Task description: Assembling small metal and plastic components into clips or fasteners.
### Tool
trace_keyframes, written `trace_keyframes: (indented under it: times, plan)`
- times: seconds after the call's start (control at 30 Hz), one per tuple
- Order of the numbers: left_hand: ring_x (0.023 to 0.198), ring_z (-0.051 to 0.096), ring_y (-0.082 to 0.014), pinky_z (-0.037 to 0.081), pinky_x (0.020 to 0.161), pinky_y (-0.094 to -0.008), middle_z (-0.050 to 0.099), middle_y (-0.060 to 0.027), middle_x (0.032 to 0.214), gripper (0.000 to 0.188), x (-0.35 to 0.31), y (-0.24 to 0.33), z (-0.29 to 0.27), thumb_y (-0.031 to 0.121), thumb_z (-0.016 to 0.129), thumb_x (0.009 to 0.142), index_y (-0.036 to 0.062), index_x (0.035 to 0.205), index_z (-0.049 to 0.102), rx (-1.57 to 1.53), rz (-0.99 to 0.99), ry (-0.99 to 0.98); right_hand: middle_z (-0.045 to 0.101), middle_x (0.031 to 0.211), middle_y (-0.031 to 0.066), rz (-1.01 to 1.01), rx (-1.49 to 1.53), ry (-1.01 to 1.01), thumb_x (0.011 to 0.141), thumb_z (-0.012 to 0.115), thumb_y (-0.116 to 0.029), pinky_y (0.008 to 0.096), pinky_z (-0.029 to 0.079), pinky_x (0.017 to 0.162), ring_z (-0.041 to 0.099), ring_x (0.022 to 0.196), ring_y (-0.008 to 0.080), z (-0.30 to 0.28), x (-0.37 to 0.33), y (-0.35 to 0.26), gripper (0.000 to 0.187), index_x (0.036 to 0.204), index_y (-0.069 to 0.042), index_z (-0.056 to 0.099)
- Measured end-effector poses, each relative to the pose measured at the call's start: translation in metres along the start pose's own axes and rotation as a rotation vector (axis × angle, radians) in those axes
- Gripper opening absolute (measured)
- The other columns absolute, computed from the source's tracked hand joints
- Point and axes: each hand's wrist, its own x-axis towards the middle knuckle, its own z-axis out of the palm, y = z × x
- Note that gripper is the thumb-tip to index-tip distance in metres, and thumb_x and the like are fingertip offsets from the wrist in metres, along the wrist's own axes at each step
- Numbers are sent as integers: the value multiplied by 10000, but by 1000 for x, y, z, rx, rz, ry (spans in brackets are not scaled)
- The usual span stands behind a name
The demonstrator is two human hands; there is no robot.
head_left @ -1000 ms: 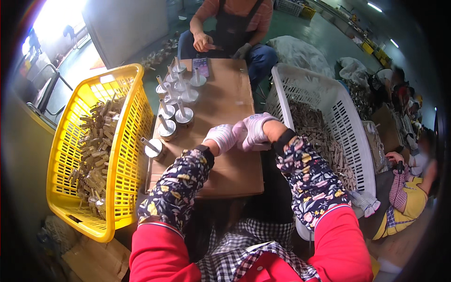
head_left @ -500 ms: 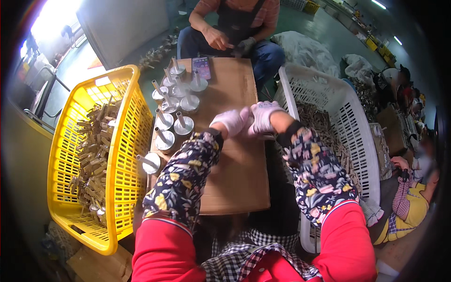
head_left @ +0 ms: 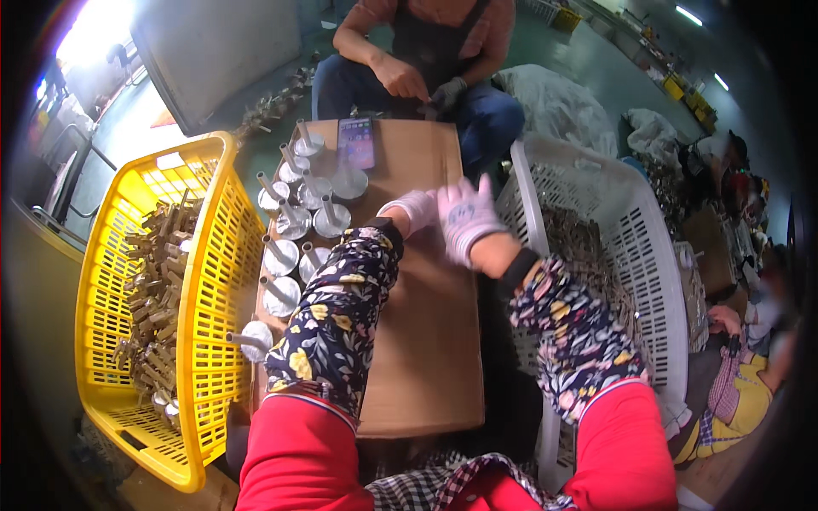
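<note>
My right hand (head_left: 467,223), in a pale pink glove, is raised over the cardboard (head_left: 422,366) with its fingers spread. Right beside it is my left hand (head_left: 414,209), gloved alike and curled. Its fingertips are hidden, so I cannot make out what they hold, if anything. Left of the hands stand several silvery round pieces with upright stems, such as this stemmed disc (head_left: 279,296) near my left sleeve. One more stemmed disc (head_left: 254,342) sits at the cardboard's left edge. A phone (head_left: 356,143) with a lit screen lies at the far end.
A yellow plastic basket (head_left: 223,170) full of metal pieces (head_left: 158,289) stands at left. On the right is a white basket (head_left: 665,255) with narrow metal parts (head_left: 588,247). Across the cardboard sits another person (head_left: 426,51), one hand gloved. More people are at far right.
My right hand has opened from a closed grip, its fingers now spread upward. My left hand has shifted slightly left. The view has shifted, and the seated person's hands have moved a little.
</note>
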Motion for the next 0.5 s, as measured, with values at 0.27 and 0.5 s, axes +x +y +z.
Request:
trace_keyframes:
  times: [0.27, 0.5]
  plan:
    - [1030, 536, -363, 393, 896, -417, 596, -203, 1049, 530, -9, 59, -41, 363, 186, 906, 36, 1012, 590, -280, -406, 116, 648, 980, 138, -112, 419, -784, 552, 710, -272, 390, 492, 751, 623, 910, 274, -25, 61, 58, 553, 1045, -55, 584]
    - [1010, 550, -356, 389, 902, -403, 605, -210, 1028, 590, 28, 31, -46, 398, 172, 906, 11, 1043, 596, -312, -440, 68, 577, 1146, 123, 5, 215, -222, 653, 646, -268, 395, 399, 910, 533, 1097, 272, -14, 53, 49, 493, 1098, -73, 562]
